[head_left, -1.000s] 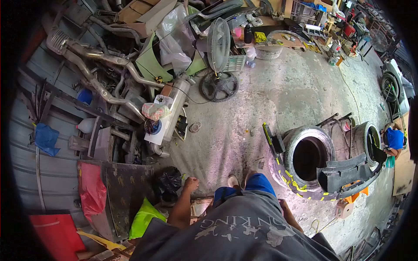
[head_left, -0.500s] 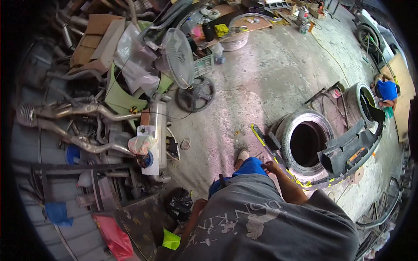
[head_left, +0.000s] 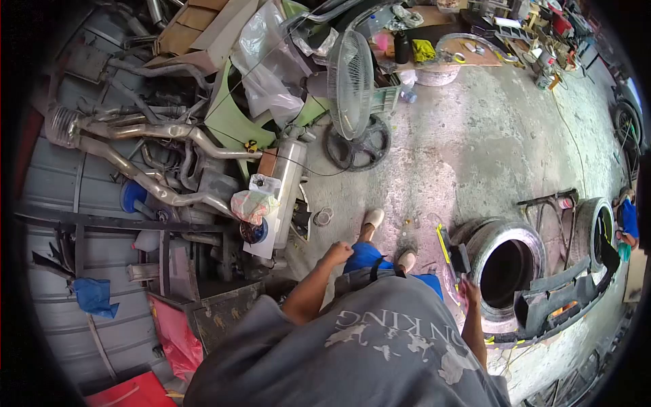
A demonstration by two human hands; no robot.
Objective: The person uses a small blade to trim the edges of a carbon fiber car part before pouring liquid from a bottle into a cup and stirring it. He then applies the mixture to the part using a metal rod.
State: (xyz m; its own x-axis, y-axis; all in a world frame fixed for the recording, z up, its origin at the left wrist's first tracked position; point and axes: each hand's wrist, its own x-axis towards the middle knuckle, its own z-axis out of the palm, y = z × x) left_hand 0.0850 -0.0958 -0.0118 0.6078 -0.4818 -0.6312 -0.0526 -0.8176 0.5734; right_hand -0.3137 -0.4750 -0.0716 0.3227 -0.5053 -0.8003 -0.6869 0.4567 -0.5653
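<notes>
My left hand (head_left: 339, 253) is raised in front of my body, left of the blue shorts (head_left: 366, 258), with its fingers curled in and nothing visible in them. My right hand (head_left: 468, 290) hangs on the other side, near the dark bumper piece with yellow tape (head_left: 445, 245) and the tyre (head_left: 510, 266); its fingers are too small and blurred to make out. Both feet, in light shoes (head_left: 407, 260), stand on the concrete floor (head_left: 434, 163).
Exhaust pipes (head_left: 166, 129), a silver muffler (head_left: 290, 178) and a fan cage (head_left: 350, 85) lie to the left. A round black base (head_left: 358, 142) rests below the fan. On the right are a second tyre (head_left: 597, 227) and a person in blue (head_left: 628, 217).
The view has shifted, so the floor objects sit further right. My left hand has come up and forward from beside my body. One foot is now ahead of the other.
</notes>
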